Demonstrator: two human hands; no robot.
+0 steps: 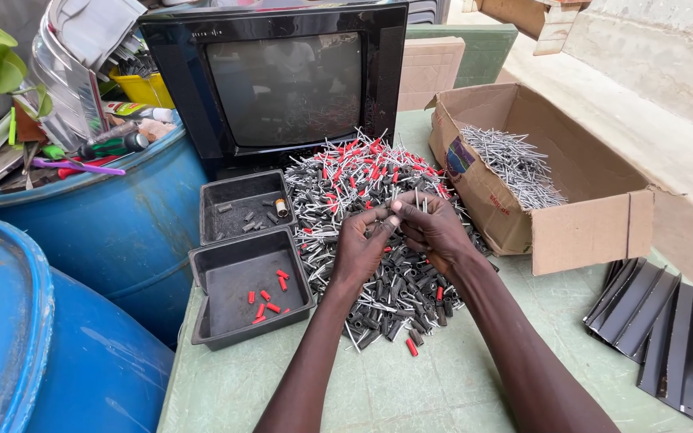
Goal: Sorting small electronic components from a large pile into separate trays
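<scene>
Small bundle of thin metal pins (407, 200) pinched between both hands, held just above the big pile of pins and sleeves (378, 240); pins stand roughly upright, long axis near vertical in the head view, tips pointing up and away toward the old black television (282, 80), lower ends hidden in the fingers. Right hand (435, 232) is clamped on the bundle, fingertips together at the top; left hand (362, 244) closes in from the side, fingertips touching the same pins, looks like pulling or stripping a sleeve off, exact grip too small to tell. Step looks like mid-separation of pin from sleeve; next move likely calls for a firm pinch and a pull along the pin axis. Left of the left hand sit two black trays: near tray (238, 317) with red sleeves (266, 301), far tray (230, 192) with few grey bits. Right of the right hand, cardboard box (587, 224) with bare pins.
</scene>
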